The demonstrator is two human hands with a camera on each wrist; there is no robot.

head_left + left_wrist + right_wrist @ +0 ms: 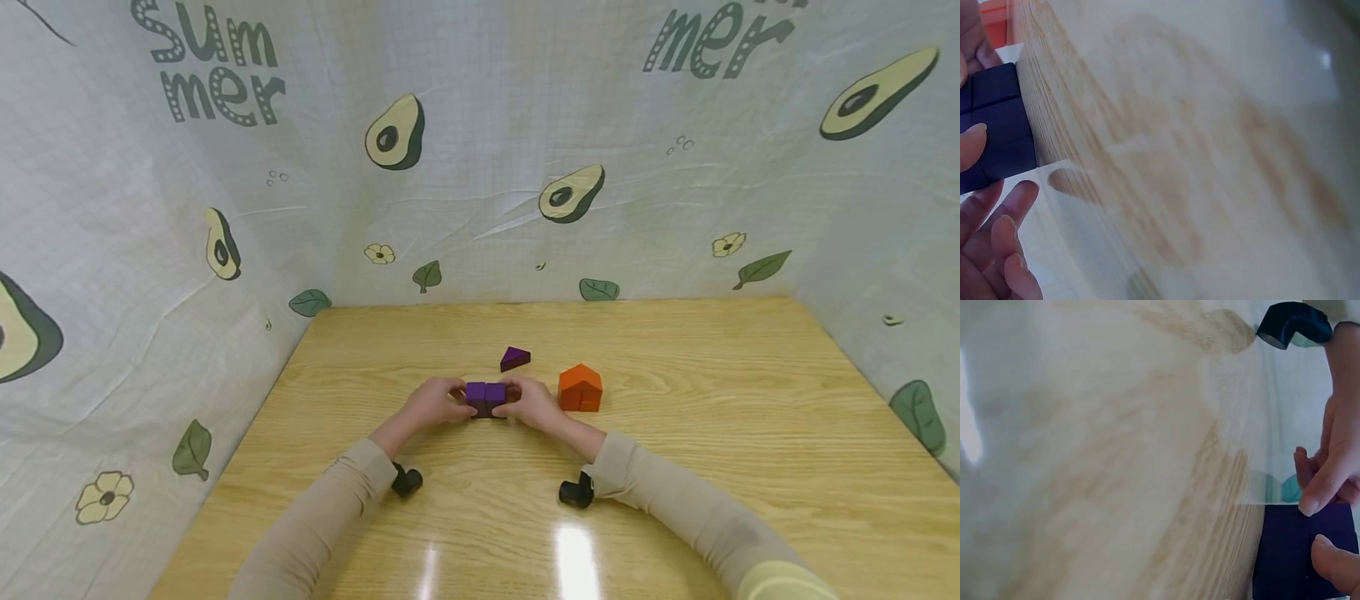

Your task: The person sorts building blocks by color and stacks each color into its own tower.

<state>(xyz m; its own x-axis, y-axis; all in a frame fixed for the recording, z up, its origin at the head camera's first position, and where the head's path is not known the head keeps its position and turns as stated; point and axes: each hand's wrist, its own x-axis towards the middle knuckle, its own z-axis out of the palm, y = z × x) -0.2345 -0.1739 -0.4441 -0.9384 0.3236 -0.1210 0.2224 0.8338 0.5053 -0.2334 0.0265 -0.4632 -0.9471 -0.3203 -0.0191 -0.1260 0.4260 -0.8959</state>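
Observation:
Two groups of dark purple blocks, a left one (pixel 477 389) and a right one (pixel 496 389), stand side by side on the table, with a thin seam between them. My left hand (pixel 433 402) pinches the left side, thumb at the front. From the other side my right hand (pixel 536 405) grips the right blocks between thumb and fingers. In the left wrist view the purple blocks (pixel 1004 119) show several seams on their front face. Their front also appears in the right wrist view, partly cut off by the frame. Behind them lies a purple triangular block (pixel 515 359).
To the right of my right hand stands a small orange house shape (pixel 581 389) of blocks with a pointed roof. The wooden table (pixel 712 400) meets a hanging cloth (pixel 480 225) printed with avocados at its back and sides.

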